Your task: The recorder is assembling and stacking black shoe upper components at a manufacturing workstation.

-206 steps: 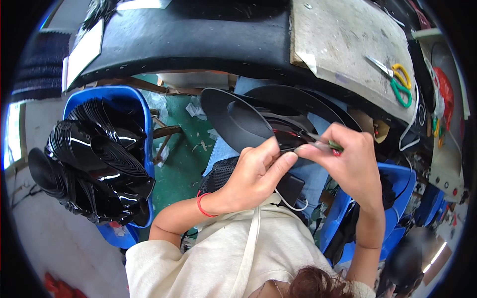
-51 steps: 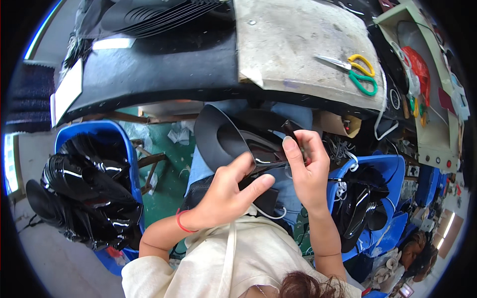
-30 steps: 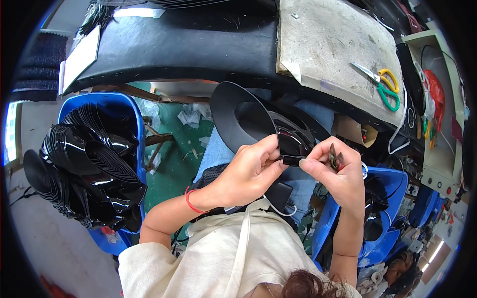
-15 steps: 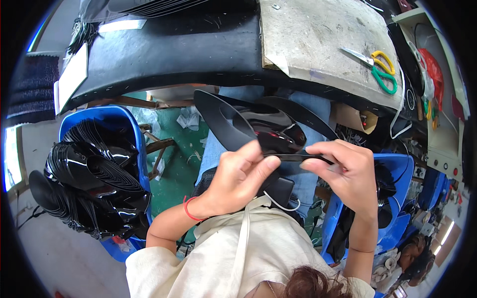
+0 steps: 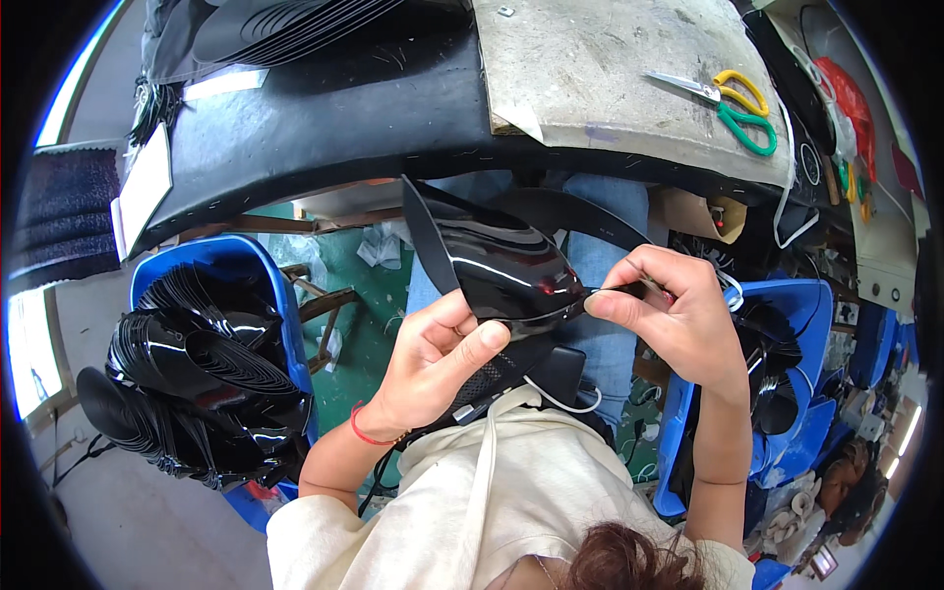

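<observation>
A glossy black patent shoe upper (image 5: pixel 516 264) hangs between my hands above my lap, its shiny face turned up and its matte inner side showing along the far left flap. My left hand (image 5: pixel 428 359) grips its near left edge, thumb on top and fingers curled beneath. At the near right, my right hand (image 5: pixel 678 313) pinches the narrow end of the upper's edge between thumb and forefinger. Another matte black curved part, seemingly of the same piece, arches behind toward the right.
A blue bin (image 5: pixel 258 258) on the left is heaped with stacked black uppers (image 5: pixel 202 369). Another blue bin (image 5: pixel 814 320) with black pieces stands at right. Scissors (image 5: pixel 744 113) with yellow and green handles lie on a pale board (image 5: pixel 610 69) on the black-covered bench (image 5: pixel 334 118).
The upper has turned so its glossy face shows more broadly. My left hand has moved slightly left and down along its edge; my right hand still pinches the right end.
</observation>
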